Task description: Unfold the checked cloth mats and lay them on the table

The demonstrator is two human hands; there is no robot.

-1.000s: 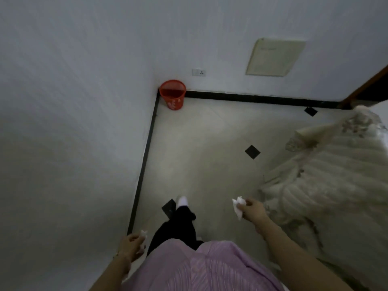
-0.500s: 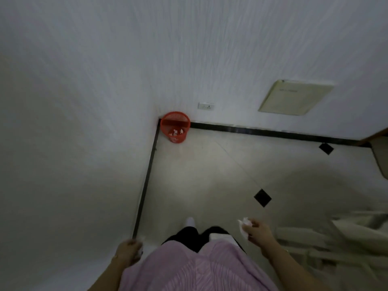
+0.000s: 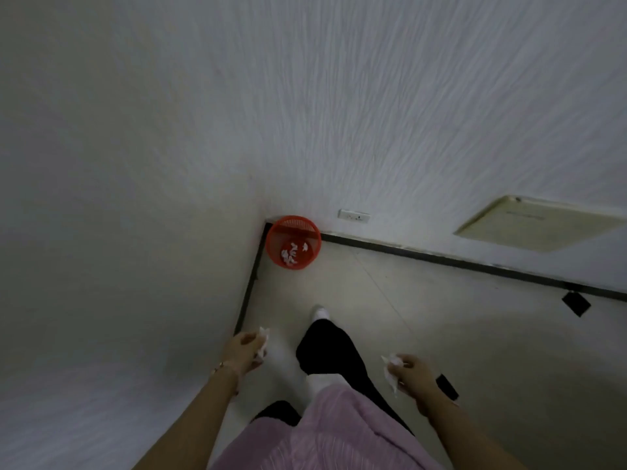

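1. A white textured wall [image 3: 373, 96] is seen filling the upper frame, met at the corner by a plain wall on the left.
2. A pale tiled floor [image 3: 441, 334] is shown below, edged by a black skirting strip [image 3: 441, 259].
3. A pink garment [image 3: 322, 435] and a black trouser leg [image 3: 325, 347] are caught mid-stride, a white shoe tip [image 3: 319, 312] pointed at the corner.
4. A beige panel [image 3: 536, 222] is fixed low on the wall at right.
5. A red mesh bin [image 3: 293, 241] is tucked into the corner, white scraps lying inside.
6. The left hand [image 3: 242, 349] is curled around a crumpled white wad [image 3: 264, 340].
7. The right hand [image 3: 415, 374] is closed on another white scrap [image 3: 390, 371].
8. A wall socket [image 3: 354, 216] is mounted just above the bin.
9. No checked cloth mats or table are in view.
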